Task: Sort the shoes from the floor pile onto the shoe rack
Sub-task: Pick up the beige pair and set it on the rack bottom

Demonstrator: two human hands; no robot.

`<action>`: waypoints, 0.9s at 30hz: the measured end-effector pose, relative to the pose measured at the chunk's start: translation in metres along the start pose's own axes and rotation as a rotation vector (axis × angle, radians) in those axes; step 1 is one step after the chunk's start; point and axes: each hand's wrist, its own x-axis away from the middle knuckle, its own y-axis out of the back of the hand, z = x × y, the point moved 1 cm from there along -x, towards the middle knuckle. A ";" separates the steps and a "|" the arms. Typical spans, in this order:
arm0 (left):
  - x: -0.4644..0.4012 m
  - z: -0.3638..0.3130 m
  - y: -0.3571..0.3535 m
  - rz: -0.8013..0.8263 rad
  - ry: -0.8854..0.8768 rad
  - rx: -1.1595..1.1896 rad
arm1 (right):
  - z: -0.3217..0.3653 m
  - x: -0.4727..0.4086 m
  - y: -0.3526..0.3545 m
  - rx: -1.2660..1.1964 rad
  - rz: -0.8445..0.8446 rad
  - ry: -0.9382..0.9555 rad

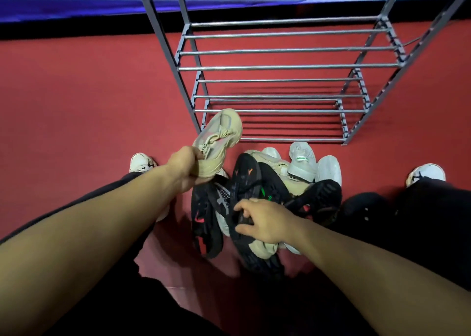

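A red floor (76, 101) fills most of the view, and a grey metal shoe rack (285, 68) with bare horizontal bars is seen standing on it against the far wall. Just in front of the rack's lowest tier, a pile of shoes (267, 198) is heaped on the floor, made up of black sneakers with red and green marks, beige ones and white ones. A white shoe with a green stripe (300, 163) is set at the far edge of the pile, close to the rack's front bar. A beige sneaker (220, 139) is held clear of the pile, its toe raised toward the rack's lower left corner; its heel end is gripped by the left hand (184, 169), whose fingers are curled around it. A black sneaker (244, 200) lying sole-up on top of the heap is grasped by the right hand (265, 221), the fingers bent over its edge. The wearer's own white shoes (141, 162) are seen at either side.
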 end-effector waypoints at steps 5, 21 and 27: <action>0.055 -0.001 -0.004 0.408 0.121 0.135 | 0.018 -0.007 0.026 -0.804 -0.194 -0.243; 0.043 0.019 -0.066 0.292 0.108 0.093 | -0.111 -0.042 0.029 -0.229 -0.238 -0.448; 0.039 0.015 -0.069 0.353 0.113 0.140 | -0.124 -0.059 0.019 0.061 -0.082 -0.527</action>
